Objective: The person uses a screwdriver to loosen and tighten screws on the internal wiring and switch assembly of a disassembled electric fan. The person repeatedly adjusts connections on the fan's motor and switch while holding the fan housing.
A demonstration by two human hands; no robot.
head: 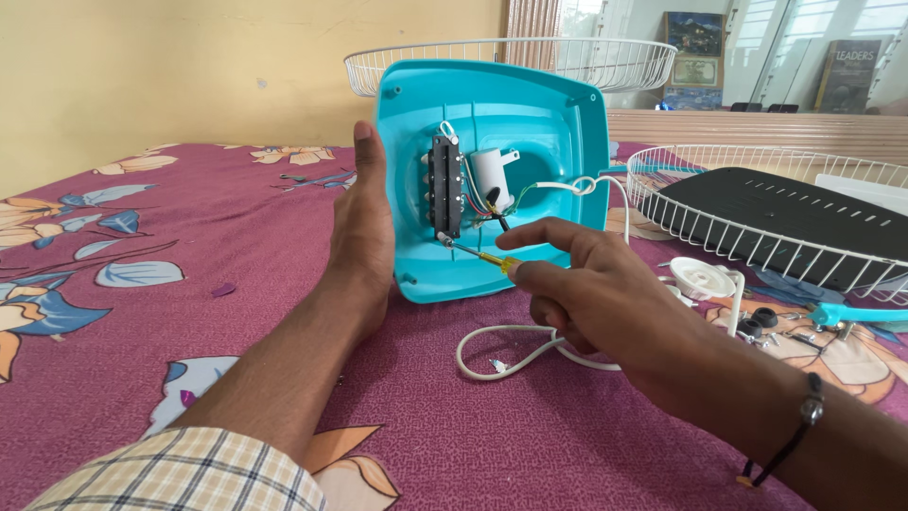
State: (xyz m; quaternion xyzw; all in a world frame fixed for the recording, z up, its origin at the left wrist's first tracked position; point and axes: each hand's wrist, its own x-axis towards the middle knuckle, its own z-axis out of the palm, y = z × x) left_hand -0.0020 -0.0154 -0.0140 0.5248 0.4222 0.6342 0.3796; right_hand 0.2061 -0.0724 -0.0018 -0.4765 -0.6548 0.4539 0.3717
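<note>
Turquoise fan base [530, 123] is stood on edge near the middle of the bedsheet [123, 312], hollow underside turned to the camera. Inside it a black switch block [446, 186] is mounted upright, with a white cylindrical capacitor [490, 174] just beside it and coloured wires bunched between and below the two. A screwdriver [482, 254] with a yellow handle is gripped in the right hand [577, 284], index finger laid out along it, the other fingers curled; the tip is set at the lower end of the switch block. The base's left edge is braced by the left hand [364, 227], held flat and open, fingers straight up, palm pressed to the plastic, nothing clasped. A white power cord [511, 355] is led out of the base and looped on the sheet below the right hand, bare end visible. Toward the right edge of the sheet a white wire fan guard [757, 203] is laid, with a black slotted panel [785, 218] resting in it. A white round plastic part [702, 277], small black pieces and screws are scattered in front of the guard, near a turquoise part [856, 314]. A second white wire guard [515, 59] is seen behind the base at the far edge, against the yellow wall [189, 66].
</note>
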